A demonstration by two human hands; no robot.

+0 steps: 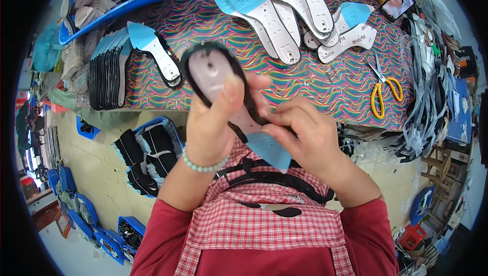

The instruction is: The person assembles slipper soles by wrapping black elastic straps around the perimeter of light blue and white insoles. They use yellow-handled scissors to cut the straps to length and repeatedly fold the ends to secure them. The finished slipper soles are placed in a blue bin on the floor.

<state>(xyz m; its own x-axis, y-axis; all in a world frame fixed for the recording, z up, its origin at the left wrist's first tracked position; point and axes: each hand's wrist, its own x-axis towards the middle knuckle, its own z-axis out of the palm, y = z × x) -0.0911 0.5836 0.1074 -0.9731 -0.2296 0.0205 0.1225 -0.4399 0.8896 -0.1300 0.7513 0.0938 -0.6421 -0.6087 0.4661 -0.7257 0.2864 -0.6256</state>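
Held up before my apron is a shoe insole [272, 150] with a pale heel part and a light blue pointed toe. The heel end points away from me and the toe toward me. Wrapped around the insole's waist, my left hand [208, 126] is closed, its thumb pressed on the pale face. A black edging strip [192, 80] runs round the heel and along the side. My right hand [310, 133] is closed in a pinch on the black strip at the insole's right edge, close to the blue toe.
On the patterned table [351, 90] lie stacked blue-toed insoles [264, 19], one black-edged insole [161, 60], a row of edged insoles [108, 75], and yellow-handled scissors [382, 85]. A blue tray [127, 9] stands at the far left. Black strips [429, 72] hang at the right.
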